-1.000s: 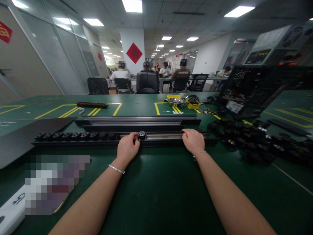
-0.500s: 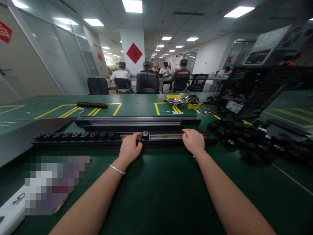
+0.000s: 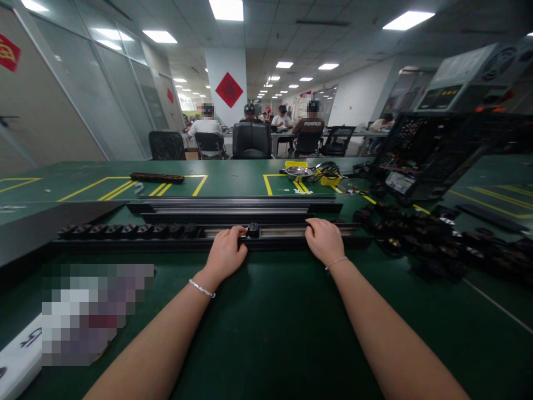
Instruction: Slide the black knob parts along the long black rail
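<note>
A long black rail [image 3: 283,231] with a bare metal channel lies across the green table before me. Several small black blocks [image 3: 160,230] sit side by side along its left part. One separate small black block [image 3: 253,229] stands in the channel near the middle. My left hand [image 3: 227,250] is closed at the rail, its fingertips against the left side of that block; the thumb's grip is partly hidden. Farther right, my right hand [image 3: 325,239] is closed over the rail, fingers curled across its far edge.
Behind lie more black rails [image 3: 233,208]. A heap of black parts [image 3: 416,239] is at the right, below an opened computer case [image 3: 420,150]. A metal bowl [image 3: 298,173] and a yellow container [image 3: 330,178] stand farther back. People sit beyond the table.
The separate block has shifted slightly right along the channel, with my left hand moving the same way. My right hand has moved a little left along the rail.
</note>
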The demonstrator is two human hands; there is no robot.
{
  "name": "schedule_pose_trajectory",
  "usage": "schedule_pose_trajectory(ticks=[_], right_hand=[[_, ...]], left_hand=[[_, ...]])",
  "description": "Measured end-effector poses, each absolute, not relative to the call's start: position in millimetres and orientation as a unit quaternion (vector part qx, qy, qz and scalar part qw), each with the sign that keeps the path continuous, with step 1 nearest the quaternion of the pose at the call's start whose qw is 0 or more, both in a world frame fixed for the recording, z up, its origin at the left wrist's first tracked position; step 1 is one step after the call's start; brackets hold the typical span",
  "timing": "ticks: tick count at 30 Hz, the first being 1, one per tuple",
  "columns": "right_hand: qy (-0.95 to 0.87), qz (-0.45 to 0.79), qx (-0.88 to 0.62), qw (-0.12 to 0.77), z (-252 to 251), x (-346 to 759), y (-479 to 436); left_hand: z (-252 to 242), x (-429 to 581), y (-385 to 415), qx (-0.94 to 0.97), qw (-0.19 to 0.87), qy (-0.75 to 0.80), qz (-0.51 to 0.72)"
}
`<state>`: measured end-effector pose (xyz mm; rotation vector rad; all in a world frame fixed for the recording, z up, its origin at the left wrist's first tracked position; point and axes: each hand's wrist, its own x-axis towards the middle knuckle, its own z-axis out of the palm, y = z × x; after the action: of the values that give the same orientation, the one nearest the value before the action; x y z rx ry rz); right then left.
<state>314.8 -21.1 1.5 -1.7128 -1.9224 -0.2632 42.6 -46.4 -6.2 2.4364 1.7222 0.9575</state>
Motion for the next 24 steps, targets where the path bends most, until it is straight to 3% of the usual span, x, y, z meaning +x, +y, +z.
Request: schedule_pose_trajectory(ticks=[8, 24], right_hand=[[-0.781, -0.039, -0.555, 0.285, 2, 269, -28], [-0.779, 0.016, -0.557, 0.286, 8, 219, -31]], left_hand=[[-5, 47, -48, 0.782, 0.008, 0.549, 0.296], [-3, 54, -51, 0.788, 0.011, 0.55, 0.276]])
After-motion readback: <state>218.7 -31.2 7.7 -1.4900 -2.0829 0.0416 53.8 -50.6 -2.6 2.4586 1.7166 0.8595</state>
